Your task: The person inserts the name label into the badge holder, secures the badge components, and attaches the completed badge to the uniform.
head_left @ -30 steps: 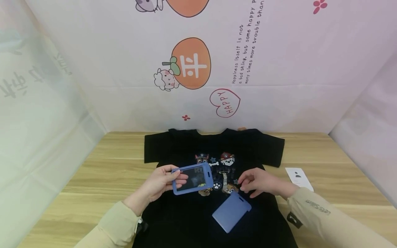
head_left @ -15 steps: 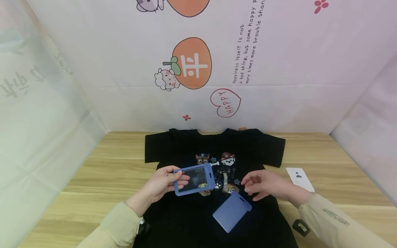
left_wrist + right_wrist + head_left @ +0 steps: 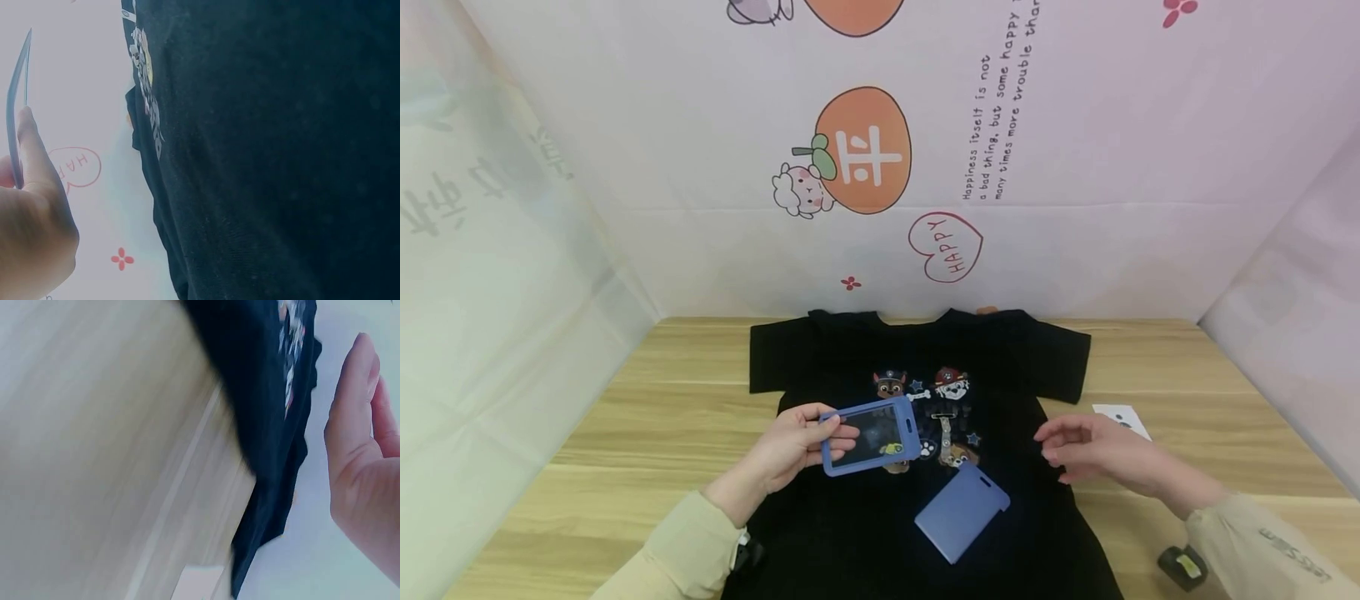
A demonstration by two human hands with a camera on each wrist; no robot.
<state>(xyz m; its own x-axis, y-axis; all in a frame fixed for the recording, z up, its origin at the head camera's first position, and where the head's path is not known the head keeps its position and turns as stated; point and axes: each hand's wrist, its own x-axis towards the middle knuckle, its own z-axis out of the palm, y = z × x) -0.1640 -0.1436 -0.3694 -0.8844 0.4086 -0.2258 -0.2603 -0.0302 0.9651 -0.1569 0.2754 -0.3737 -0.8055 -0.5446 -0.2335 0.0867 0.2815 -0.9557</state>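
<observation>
My left hand [image 3: 797,446] pinches a blue badge holder frame [image 3: 908,417] with a clear window, thumb in front and fingers seen through the window. In the left wrist view the frame [image 3: 12,119] shows edge-on between thumb and fingers. A matching blue badge cover [image 3: 961,515] lies tilted on the black T-shirt [image 3: 850,533]. To the right, my right hand [image 3: 1097,450] hovers with loosely bent fingers and nothing in them. Just behind it a white card [image 3: 1123,415] with a small person icon lies on the table, partly hidden by the hand.
The T-shirt with cartoon dog prints [image 3: 951,385] spreads over the middle of the wooden table [image 3: 647,400]. A printed white cloth [image 3: 737,250] hangs at the back, and pale cloth walls stand on both sides. Bare wood shows left and right of the shirt.
My right hand has moved right, away from the loose blue badge cover and toward the white card, and now covers part of the card. My left hand with the frame has hardly moved.
</observation>
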